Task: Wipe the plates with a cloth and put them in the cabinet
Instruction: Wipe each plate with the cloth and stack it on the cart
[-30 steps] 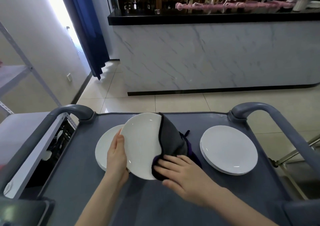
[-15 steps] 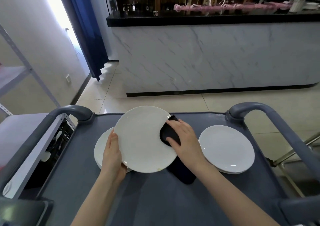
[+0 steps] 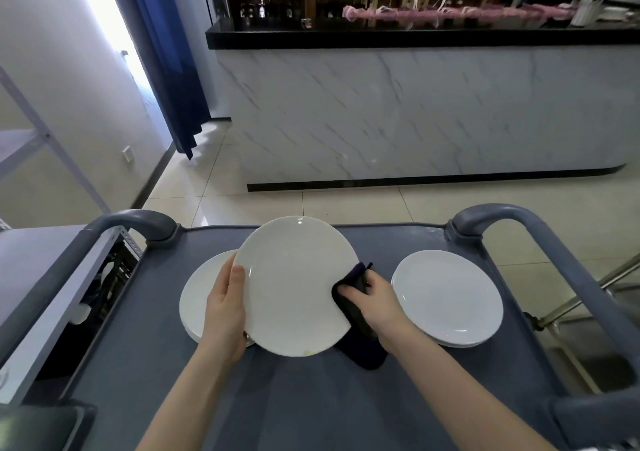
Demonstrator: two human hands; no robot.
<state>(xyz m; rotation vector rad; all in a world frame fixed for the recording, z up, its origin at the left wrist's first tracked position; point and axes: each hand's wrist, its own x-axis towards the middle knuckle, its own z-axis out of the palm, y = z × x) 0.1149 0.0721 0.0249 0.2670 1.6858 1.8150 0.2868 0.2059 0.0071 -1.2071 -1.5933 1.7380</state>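
I hold a white plate [image 3: 294,284] tilted above the grey cart top [image 3: 311,398]. My left hand [image 3: 225,308] grips its left rim, thumb on the face. My right hand [image 3: 372,298] grips a dark cloth [image 3: 349,308] wrapped over the plate's right rim, and the cloth's tail hangs down onto the cart. A small yellowish speck shows near the plate's lower edge. Under the held plate on the left lies another white plate [image 3: 201,298]. A stack of white plates [image 3: 446,298] sits on the right side of the cart.
The cart has raised grey handles at the left [image 3: 131,222] and right [image 3: 502,215]. A metal shelf rack [image 3: 41,270] stands on the left, holding a dark crate. Beyond the tiled floor is a marble-fronted bar counter [image 3: 415,111] with bottle shelves behind it.
The plate has turned its face toward me. My right hand has slid the cloth down from the upper right rim to the mid right rim, now folded over the edge.
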